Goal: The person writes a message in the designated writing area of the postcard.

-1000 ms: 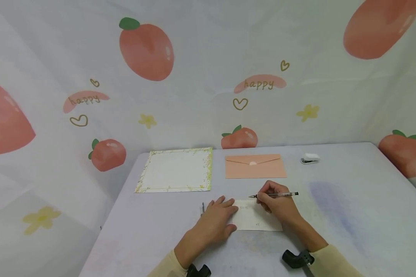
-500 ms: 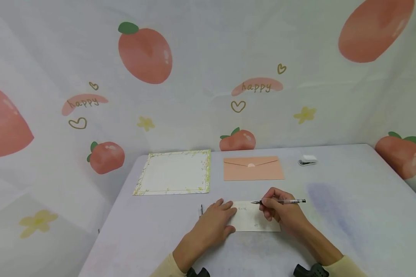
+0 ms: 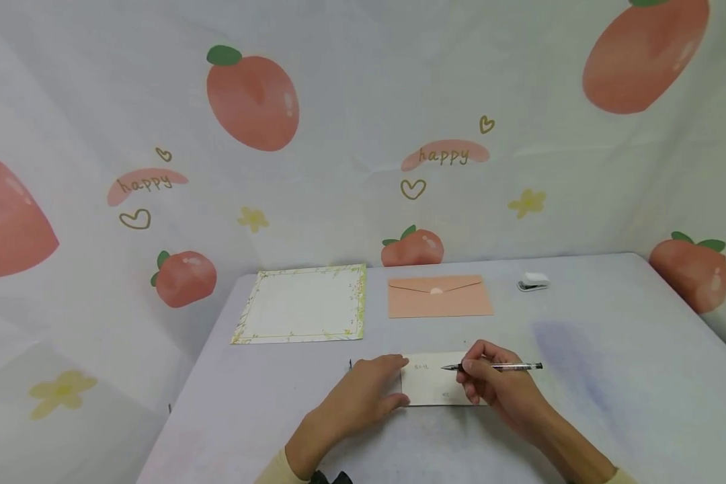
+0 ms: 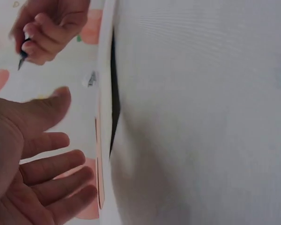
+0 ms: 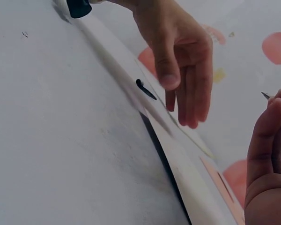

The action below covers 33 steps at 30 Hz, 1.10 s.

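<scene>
A cream card [image 3: 423, 390] with small handwriting lies near the front of the table. My right hand [image 3: 505, 386] pinches a clear gel pen [image 3: 523, 366] with dark ends, its nib pointing left above the card. The right wrist view shows that nib [image 5: 265, 95] apart from the surface. At the card's left edge is my left hand [image 3: 363, 396], fingers extended and thumb spread from them. In the left wrist view this hand [image 4: 42, 164] holds nothing. Behind it, a small black pen cap [image 5: 144, 89] lies on the table, mostly hidden in the head view.
A white sheet with a floral border [image 3: 302, 306] lies at the back left. Beside it is a peach envelope [image 3: 438, 302], flap side up. Farther right stands a small white stapler [image 3: 533, 281]. A fruit-printed cloth [image 3: 339, 134] hangs behind the table.
My left hand has drawn back from on top of the card to its left edge, the thumb opening away from the fingers. My right hand, still holding the pen, has come slightly nearer.
</scene>
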Tool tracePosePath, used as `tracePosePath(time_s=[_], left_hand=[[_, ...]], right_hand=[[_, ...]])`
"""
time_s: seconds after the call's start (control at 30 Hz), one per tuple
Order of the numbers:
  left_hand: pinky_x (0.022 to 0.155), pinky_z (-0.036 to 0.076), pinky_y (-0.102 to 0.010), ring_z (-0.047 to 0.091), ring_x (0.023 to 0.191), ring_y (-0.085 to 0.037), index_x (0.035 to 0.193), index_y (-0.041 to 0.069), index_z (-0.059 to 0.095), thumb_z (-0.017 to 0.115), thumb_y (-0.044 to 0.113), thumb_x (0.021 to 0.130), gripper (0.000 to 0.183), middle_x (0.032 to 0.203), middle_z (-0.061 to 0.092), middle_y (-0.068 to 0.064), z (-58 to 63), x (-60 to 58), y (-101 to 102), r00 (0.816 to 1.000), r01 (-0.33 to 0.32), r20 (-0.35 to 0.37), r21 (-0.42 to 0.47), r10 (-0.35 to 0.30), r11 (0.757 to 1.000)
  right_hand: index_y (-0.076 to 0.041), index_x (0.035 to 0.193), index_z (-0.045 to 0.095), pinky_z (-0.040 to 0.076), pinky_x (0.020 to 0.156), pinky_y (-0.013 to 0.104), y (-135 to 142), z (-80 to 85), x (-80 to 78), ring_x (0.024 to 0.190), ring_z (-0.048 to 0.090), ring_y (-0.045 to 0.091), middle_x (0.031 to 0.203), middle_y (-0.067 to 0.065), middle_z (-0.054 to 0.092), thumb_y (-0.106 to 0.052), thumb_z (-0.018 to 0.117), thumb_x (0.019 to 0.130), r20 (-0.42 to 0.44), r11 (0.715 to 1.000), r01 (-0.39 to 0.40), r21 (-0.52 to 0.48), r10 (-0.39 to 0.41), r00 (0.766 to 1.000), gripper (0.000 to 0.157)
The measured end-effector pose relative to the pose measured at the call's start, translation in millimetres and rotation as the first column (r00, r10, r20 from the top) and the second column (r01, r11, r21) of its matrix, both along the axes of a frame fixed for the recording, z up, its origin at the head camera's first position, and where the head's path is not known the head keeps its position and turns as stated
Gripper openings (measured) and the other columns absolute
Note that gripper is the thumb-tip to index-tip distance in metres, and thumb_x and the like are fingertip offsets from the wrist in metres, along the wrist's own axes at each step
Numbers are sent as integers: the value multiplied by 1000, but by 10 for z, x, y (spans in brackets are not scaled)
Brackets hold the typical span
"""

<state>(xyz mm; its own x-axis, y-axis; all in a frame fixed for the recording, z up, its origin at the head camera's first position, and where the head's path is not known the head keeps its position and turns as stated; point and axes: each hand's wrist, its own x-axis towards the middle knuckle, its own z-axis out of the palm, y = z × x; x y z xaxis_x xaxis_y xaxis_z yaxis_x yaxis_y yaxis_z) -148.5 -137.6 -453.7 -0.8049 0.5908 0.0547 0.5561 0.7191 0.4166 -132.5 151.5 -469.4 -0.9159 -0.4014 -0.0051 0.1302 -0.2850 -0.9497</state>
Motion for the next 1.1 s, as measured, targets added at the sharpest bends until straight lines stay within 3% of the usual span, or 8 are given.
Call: tracePosePath(time_s=[0.13,0.23,0.33,0.47,0.7,0.9,1.1], left_hand=[[114,58,-45,70,135,-24,148,8,68,86,31,98,58,147,72,-2,87,29,-167,992,-37,122,184,14,982],[112,58,-49,72,132,-30,150,11,68,84,34,99,59,149,71,-2,122,46,-315,972,-90,236,293,19,952],[115,57,-48,71,135,-35,152,7,65,82,30,101,58,151,69,-9,144,61,-471,935,-132,353,407,-23,904],[117,54,-37,63,143,-40,155,0,58,79,20,103,60,155,64,-21,185,77,-675,870,-210,484,526,-87,824],[108,58,-24,60,145,-42,158,-5,53,75,16,105,61,157,58,-29,231,101,-1012,768,-384,634,570,-91,727],[112,56,-28,64,143,-39,159,-12,45,67,11,109,60,159,54,-33,214,106,-1252,722,-440,680,594,-129,673],[116,54,-35,66,142,-29,160,-18,38,58,11,113,58,161,50,-35,169,89,-1396,660,-476,726,603,-192,640]], right_hand=[[-10,104,61,58,69,23,17,-3,43,73,65,10,95,1,74,-8,58,113,1,1000,-14,-1,14,1000,9],[-10,106,62,59,71,24,34,-9,73,75,66,10,96,1,74,-8,57,113,3,1000,-27,-5,27,1000,9],[-11,107,62,60,74,25,57,-16,97,78,67,11,98,2,75,-7,56,113,6,999,-38,-6,38,999,9],[-11,108,62,61,77,26,94,-28,134,79,67,11,100,2,75,-6,55,113,9,999,-47,-6,47,999,10],[-12,109,63,63,79,25,166,-52,204,83,70,9,101,2,76,-3,53,113,18,995,-86,-41,86,996,15],[-13,110,64,63,78,24,218,-70,231,84,71,8,104,1,78,-2,50,114,17,990,-124,-64,126,992,18],[-12,114,64,64,79,25,250,-105,244,87,73,8,107,1,78,-2,45,116,11,979,-167,-117,169,985,22]])
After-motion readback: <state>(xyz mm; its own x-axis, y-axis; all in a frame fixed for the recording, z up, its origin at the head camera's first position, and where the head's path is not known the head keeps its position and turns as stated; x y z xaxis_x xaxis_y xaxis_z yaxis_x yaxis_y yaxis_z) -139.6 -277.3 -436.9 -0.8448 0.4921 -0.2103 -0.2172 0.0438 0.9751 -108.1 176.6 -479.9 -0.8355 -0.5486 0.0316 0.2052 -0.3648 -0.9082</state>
